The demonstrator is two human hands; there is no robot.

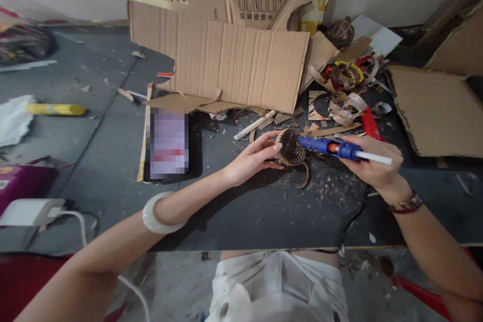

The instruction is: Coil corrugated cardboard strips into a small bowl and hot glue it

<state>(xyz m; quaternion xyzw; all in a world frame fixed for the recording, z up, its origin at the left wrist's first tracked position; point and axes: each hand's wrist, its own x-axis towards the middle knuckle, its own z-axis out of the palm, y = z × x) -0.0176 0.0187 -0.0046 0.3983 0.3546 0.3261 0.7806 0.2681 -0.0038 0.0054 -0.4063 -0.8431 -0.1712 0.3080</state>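
My left hand (252,158) grips the edge of a coiled corrugated cardboard disc (290,147), which has a loose strip curling down from it onto the dark tabletop (241,211). My right hand (372,161) is closed around a blue hot glue gun (328,148). A white glue stick (373,157) sticks out of the gun's rear, and its nozzle points left, touching or almost touching the disc.
A large corrugated cardboard sheet (226,60) and torn boxes stand behind the hands. Cardboard scraps, a red-handled tool (372,123) and a black cord (354,219) lie around. A phone (169,143) rests on the table's left side. A white charger (32,212) sits lower left.
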